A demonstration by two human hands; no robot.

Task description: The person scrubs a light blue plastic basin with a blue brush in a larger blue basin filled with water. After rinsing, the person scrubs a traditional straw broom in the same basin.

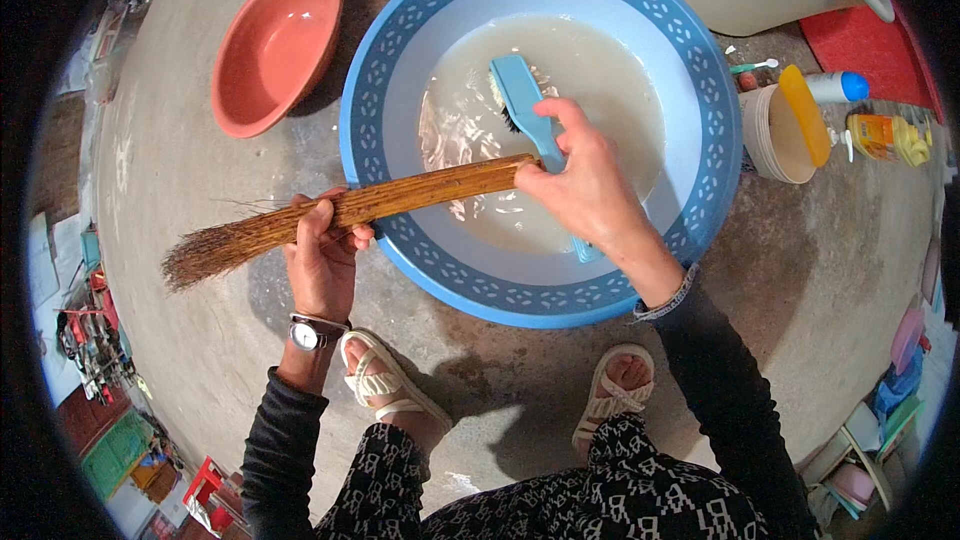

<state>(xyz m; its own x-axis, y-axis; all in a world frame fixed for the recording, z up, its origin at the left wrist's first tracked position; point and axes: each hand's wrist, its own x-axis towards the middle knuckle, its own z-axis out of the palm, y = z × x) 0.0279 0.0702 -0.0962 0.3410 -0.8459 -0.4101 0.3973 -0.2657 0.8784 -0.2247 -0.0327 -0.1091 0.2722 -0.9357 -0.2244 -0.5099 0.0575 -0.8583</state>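
A bundled bamboo pot-scrubbing whisk (420, 193) is held nearly level across the left rim of a large blue plastic basin (540, 307). My left hand (322, 247) grips its middle, near the frayed bristles, which point left outside the basin. At the other end, over the cloudy water (600, 82), the thumb of my right hand (581, 180) presses against the whisk; some of its fingers are hidden. Behind this hand is a light-blue scrub brush (517, 86), its handle partly covered. The index finger overlaps the brush's neck; whether it touches is unclear.
A coral plastic bowl (274, 49) sits left of the basin on the concrete floor (180, 135). At right are a tub (769, 139) with a yellow piece, a white bottle (825, 87) with a blue cap, and a yellow bottle (877, 136). My sandalled feet stand below the basin.
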